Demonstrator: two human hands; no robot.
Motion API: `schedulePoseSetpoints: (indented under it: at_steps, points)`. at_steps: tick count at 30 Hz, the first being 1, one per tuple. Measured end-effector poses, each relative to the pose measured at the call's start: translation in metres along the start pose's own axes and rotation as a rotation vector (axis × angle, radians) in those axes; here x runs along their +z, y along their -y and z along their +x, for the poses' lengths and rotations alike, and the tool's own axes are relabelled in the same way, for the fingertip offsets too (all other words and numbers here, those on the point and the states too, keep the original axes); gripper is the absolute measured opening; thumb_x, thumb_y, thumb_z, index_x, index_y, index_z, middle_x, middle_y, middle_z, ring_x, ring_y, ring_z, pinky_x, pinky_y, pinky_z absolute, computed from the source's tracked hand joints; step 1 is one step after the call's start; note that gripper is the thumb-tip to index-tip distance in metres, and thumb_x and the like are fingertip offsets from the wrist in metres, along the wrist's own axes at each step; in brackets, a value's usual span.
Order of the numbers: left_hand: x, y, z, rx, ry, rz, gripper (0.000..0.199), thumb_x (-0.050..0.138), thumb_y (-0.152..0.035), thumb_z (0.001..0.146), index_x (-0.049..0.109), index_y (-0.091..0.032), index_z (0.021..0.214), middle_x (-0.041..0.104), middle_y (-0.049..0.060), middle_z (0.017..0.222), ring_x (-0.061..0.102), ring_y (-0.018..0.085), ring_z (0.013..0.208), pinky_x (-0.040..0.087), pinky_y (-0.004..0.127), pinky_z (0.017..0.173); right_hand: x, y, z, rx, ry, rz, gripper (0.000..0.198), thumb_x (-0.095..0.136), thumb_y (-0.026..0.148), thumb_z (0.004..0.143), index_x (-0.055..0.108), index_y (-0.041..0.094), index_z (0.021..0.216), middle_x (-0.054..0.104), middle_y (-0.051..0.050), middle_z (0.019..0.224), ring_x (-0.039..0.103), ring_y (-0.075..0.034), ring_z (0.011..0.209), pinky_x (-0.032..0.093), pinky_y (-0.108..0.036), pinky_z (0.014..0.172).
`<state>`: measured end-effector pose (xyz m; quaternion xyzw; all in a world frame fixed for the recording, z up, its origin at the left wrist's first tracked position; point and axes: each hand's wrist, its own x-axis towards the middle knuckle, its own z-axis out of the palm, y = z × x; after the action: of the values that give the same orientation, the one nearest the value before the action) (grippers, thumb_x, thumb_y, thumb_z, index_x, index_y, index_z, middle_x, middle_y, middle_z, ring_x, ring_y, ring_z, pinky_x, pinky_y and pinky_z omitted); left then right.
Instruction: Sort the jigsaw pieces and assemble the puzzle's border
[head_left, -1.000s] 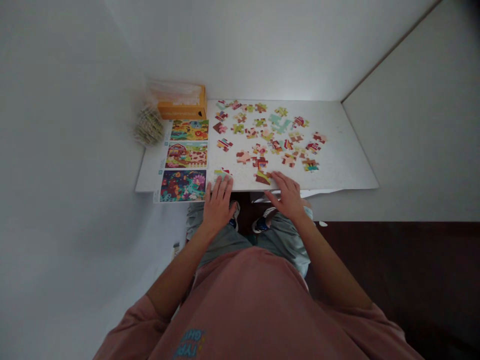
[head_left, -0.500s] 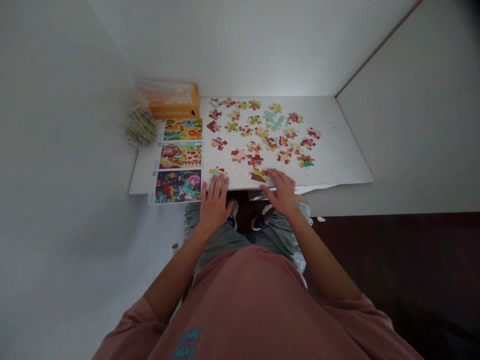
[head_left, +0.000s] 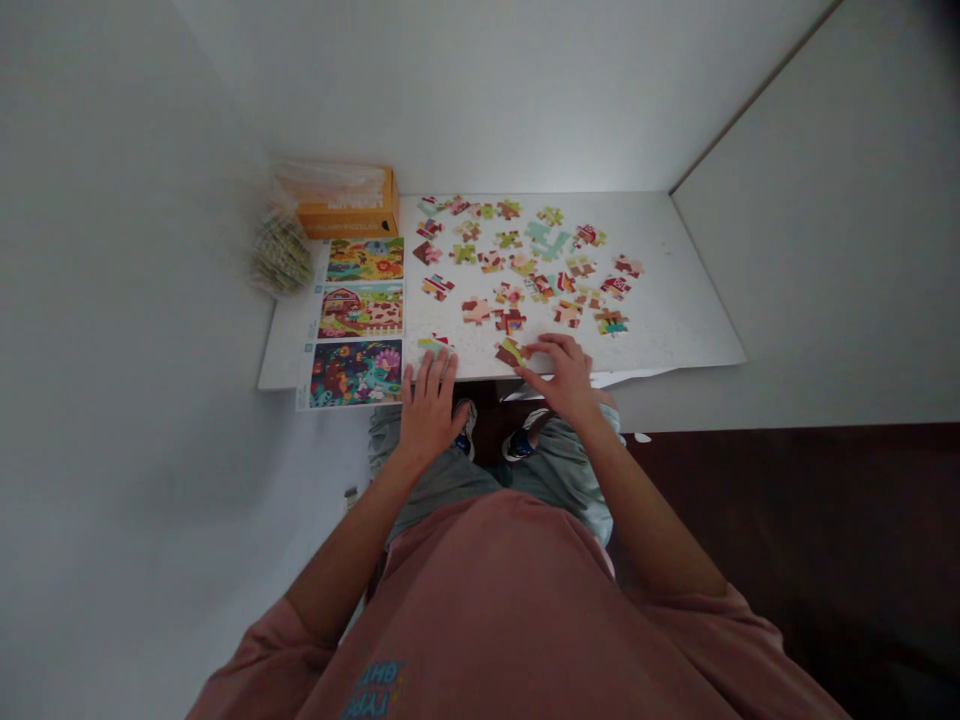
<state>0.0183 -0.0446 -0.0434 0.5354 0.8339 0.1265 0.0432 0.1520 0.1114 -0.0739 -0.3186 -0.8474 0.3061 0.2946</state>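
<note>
Many colourful puzzle pieces (head_left: 525,262) lie scattered on a white table (head_left: 675,320). My left hand (head_left: 429,405) rests flat at the table's near edge, its fingertips on a pale green piece (head_left: 433,345). My right hand (head_left: 562,380) is at the near edge too, its fingers touching a brown and yellow piece (head_left: 510,352) and pushing it leftward. I cannot tell whether that piece is pinched or only touched.
Three printed picture cards (head_left: 360,310) lie in a column on the table's left part. An orange box (head_left: 349,212) with a plastic bag stands at the back left, beside a bag of pieces (head_left: 281,255). White walls surround the table.
The brown and yellow piece has slid a little to the left under my right hand's fingers. My left hand has stayed on the pale green piece.
</note>
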Motion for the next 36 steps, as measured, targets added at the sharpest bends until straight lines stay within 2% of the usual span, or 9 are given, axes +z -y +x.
schedulePoseSetpoints:
  at_steps: [6, 9, 13, 19, 23, 29, 36]
  points:
    - [-0.007, 0.002, 0.007, 0.050, -0.042, -0.023, 0.046, 0.033, -0.032, 0.073, 0.019, -0.026, 0.116, 0.021, -0.002, 0.121, 0.010, 0.017, 0.113, 0.008, 0.039, 0.094, -0.003, -0.001, 0.008, -0.049, 0.031, 0.094, 0.031, 0.062, 0.034, 0.055, 0.050, 0.032, 0.084, 0.049, 0.000, 0.092, 0.040, -0.023, 0.091, 0.027, -0.042, 0.077]
    - [-0.011, 0.007, 0.019, 0.060, -0.058, -0.035, 0.043, 0.031, -0.032, 0.074, 0.020, -0.027, 0.116, 0.023, -0.002, 0.120, 0.014, 0.015, 0.112, 0.010, 0.036, 0.093, -0.003, -0.006, 0.014, -0.039, 0.047, 0.239, 0.033, 0.062, 0.031, 0.055, 0.049, 0.033, 0.086, 0.051, 0.000, 0.088, 0.046, -0.020, 0.078, 0.032, -0.039, 0.071]
    - [-0.007, 0.014, 0.041, 0.039, -0.121, -0.073, 0.042, 0.031, -0.031, 0.074, 0.023, -0.023, 0.114, 0.026, 0.001, 0.119, 0.018, 0.018, 0.110, 0.015, 0.036, 0.091, -0.002, -0.021, 0.027, 0.040, 0.074, 0.431, 0.031, 0.057, 0.029, 0.060, 0.048, 0.032, 0.089, 0.053, 0.002, 0.082, 0.046, -0.014, 0.060, 0.036, -0.033, 0.057]
    - [0.006, 0.011, 0.060, 0.015, -0.164, -0.078, 0.038, 0.031, -0.033, 0.074, 0.029, -0.021, 0.110, 0.032, 0.005, 0.113, 0.024, 0.020, 0.106, 0.017, 0.037, 0.088, -0.001, -0.041, 0.050, 0.198, -0.080, 0.722, 0.016, 0.046, 0.034, 0.069, 0.050, 0.029, 0.083, 0.054, 0.002, 0.081, 0.045, -0.010, 0.053, 0.035, -0.028, 0.051]
    - [0.008, 0.006, 0.060, -0.001, -0.161, -0.062, 0.037, 0.033, -0.033, 0.073, 0.032, -0.021, 0.108, 0.035, 0.005, 0.110, 0.026, 0.022, 0.104, 0.017, 0.039, 0.087, -0.002, -0.047, 0.051, 0.239, -0.127, 0.849, 0.021, 0.033, 0.039, 0.074, 0.048, 0.025, 0.077, 0.055, 0.000, 0.078, 0.044, -0.011, 0.053, 0.035, -0.029, 0.051]
    - [0.007, 0.001, 0.062, -0.014, -0.177, -0.075, 0.036, 0.036, -0.031, 0.071, 0.034, -0.022, 0.105, 0.036, 0.005, 0.108, 0.029, 0.022, 0.102, 0.020, 0.040, 0.086, -0.005, -0.047, 0.050, 0.298, -0.125, 0.833, 0.029, 0.026, 0.046, 0.075, 0.047, 0.026, 0.079, 0.055, -0.002, 0.077, 0.045, -0.013, 0.054, 0.035, -0.030, 0.051]
    - [0.009, -0.001, 0.064, -0.026, -0.169, -0.068, 0.039, 0.039, -0.030, 0.069, 0.032, -0.021, 0.106, 0.036, 0.005, 0.109, 0.028, 0.022, 0.103, 0.021, 0.039, 0.086, -0.005, -0.038, 0.044, 0.178, -0.017, 0.696, 0.020, 0.045, 0.038, 0.068, 0.048, 0.032, 0.087, 0.053, 0.002, 0.081, 0.047, -0.014, 0.060, 0.036, -0.031, 0.054]
